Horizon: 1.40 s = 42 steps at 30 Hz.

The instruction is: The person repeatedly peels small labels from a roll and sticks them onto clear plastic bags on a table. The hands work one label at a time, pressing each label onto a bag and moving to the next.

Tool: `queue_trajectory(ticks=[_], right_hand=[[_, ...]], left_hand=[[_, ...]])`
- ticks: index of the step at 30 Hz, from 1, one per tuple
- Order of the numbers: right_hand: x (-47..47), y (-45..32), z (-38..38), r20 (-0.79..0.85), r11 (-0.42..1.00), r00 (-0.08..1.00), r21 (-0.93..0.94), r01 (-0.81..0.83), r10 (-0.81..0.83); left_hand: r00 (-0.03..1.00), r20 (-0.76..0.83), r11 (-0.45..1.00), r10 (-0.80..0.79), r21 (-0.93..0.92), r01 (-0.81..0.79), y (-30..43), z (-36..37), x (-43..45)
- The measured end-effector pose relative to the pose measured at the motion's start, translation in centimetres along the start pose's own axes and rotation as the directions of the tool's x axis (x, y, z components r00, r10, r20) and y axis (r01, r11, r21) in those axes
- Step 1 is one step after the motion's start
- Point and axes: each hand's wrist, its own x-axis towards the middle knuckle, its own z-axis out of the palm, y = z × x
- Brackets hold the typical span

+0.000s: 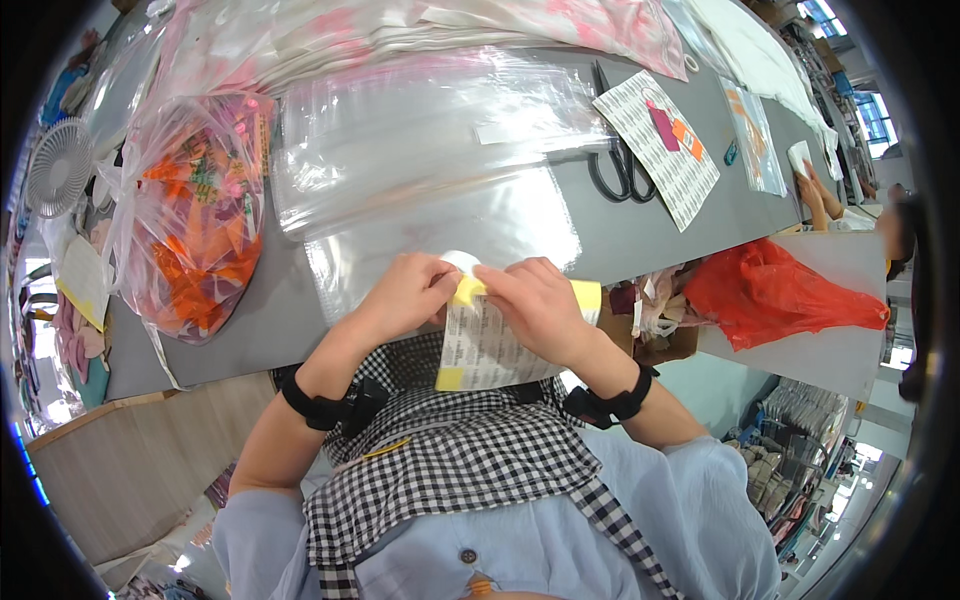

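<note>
A sheet of printed white labels with yellow backing [487, 341] hangs at the table's near edge, above the checked apron. My right hand [536, 304] grips its upper part between thumb and fingers. My left hand [409, 292] pinches a small white round piece [460, 262] near the sheet's upper left corner; the right fingertips meet it too. Whether the round piece is a sticker or a tag I cannot tell. Just beyond the hands lie stacked clear plastic bags [450, 202]. The fingers hide part of the sheet's top edge.
Black-handled scissors [615, 169] lie partly under another label sheet [660, 165] bearing maroon and orange tags. A tied clear bag with orange contents [199, 232] is at left, near a white fan [60, 166]. Tie-dyed fabric [420, 30] lies behind; a red plastic bag [780, 296] is right. Another person's hands [817, 195] show far right.
</note>
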Motion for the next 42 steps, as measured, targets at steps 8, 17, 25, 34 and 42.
queue_trajectory(ticks=[8, 17, 25, 34, 42], right_hand=[[0.1, 5.5, -1.7, -0.153, 0.534, 0.635, 0.705, -0.467, 0.757], [0.4, 6.4, 2.8, -0.189, 0.845, 0.827, 0.201, -0.496, 0.530], [-0.9, 6.9, -3.4, -0.244, 0.886, 0.881, -0.134, -0.444, 0.404], [-2.4, 7.6, -3.5, 0.075, 0.976, 0.974, 0.030, -0.215, 0.212], [3.0, 8.6, -5.0, 0.044, 0.800, 0.900, 0.440, -0.407, 0.433]], left_hand=[[0.822, 0.096, 0.559, 0.561, 0.690, -0.461, -1.0, 2.5, 0.7], [0.829, 0.142, 0.491, 0.541, 0.747, -0.449, -0.7, 4.3, 1.9], [0.833, 0.151, 0.440, 0.533, 0.791, -0.425, -0.6, 4.0, 2.5], [0.771, 0.192, 0.514, 0.607, 0.645, -0.565, 1.1, 3.2, -0.2], [0.753, 0.133, 0.549, 0.645, 0.604, -0.577, 0.3, 3.7, -1.2]])
